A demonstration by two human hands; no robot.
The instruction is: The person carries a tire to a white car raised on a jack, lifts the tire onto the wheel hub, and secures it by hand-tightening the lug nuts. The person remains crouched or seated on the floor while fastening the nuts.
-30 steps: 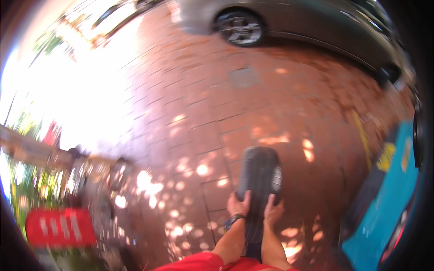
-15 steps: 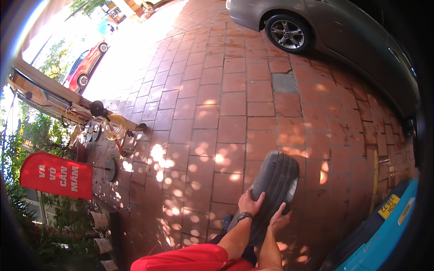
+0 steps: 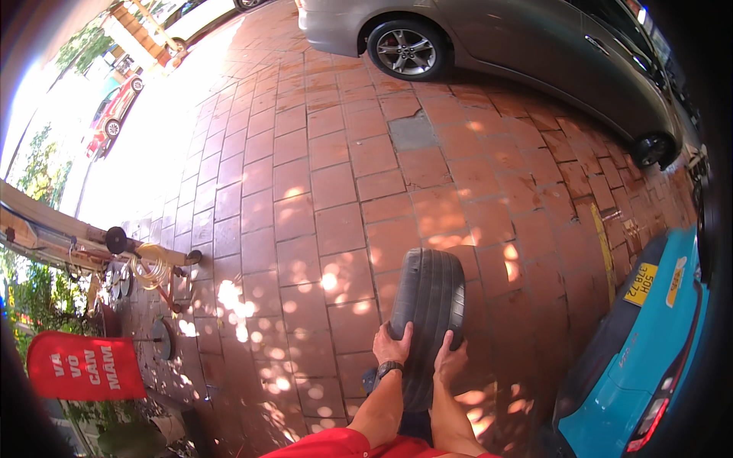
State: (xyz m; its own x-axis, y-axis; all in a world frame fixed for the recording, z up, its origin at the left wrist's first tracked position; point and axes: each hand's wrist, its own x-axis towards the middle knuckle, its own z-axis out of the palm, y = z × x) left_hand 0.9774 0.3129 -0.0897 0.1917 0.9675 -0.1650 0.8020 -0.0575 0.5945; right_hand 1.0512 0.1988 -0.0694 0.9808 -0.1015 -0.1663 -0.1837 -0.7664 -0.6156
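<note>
A worn black car tyre (image 3: 429,305) stands on its tread in front of me, on the red paving. My left hand (image 3: 392,345), with a dark watch at the wrist, grips its left edge, thumb along the tread. Around the right edge my right hand (image 3: 449,360) is closed, thumb also up against the tread. The fingers of both hands are partly hidden behind the tyre's sides. Its lower end runs down between my forearms toward my legs.
A grey car (image 3: 504,38) stands across the far right. At the near right is a turquoise car's rear end (image 3: 634,359). On the left are a red sign (image 3: 85,365) on a round base, a coiled yellow hose (image 3: 151,267) and plants. A red car (image 3: 114,111) is farther off.
My view has swung to the right, so the surroundings appear shifted left. The tyre now points more straight ahead, with both hands still on its sides.
</note>
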